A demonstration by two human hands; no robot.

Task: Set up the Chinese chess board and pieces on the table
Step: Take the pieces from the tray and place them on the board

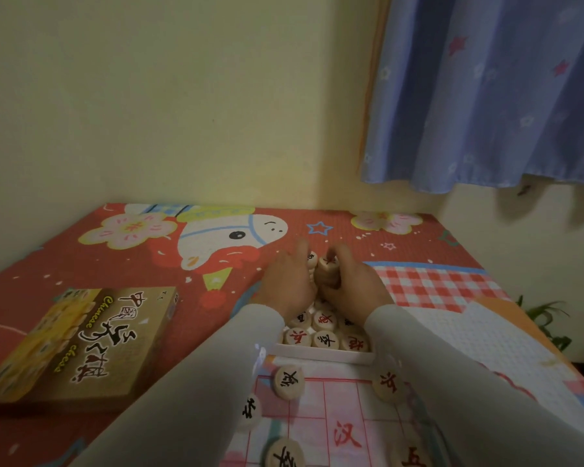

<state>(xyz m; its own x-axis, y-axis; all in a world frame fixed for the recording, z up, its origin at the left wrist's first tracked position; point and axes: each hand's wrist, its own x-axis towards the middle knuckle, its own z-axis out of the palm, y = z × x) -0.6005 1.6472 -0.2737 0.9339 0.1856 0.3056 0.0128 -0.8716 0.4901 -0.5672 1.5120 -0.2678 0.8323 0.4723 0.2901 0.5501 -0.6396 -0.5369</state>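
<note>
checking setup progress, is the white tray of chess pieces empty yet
No, the white tray holds several round chess pieces between the person's wrists.

Two hands, one box

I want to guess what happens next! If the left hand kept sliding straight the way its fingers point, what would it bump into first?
The left hand points away toward the wall. Beyond its fingertips lies only the red cartoon tablecloth, so the way looks free up to the wall, though depth is hard to judge.

Both the left hand and right hand grip stacked pieces above the tray.
</note>
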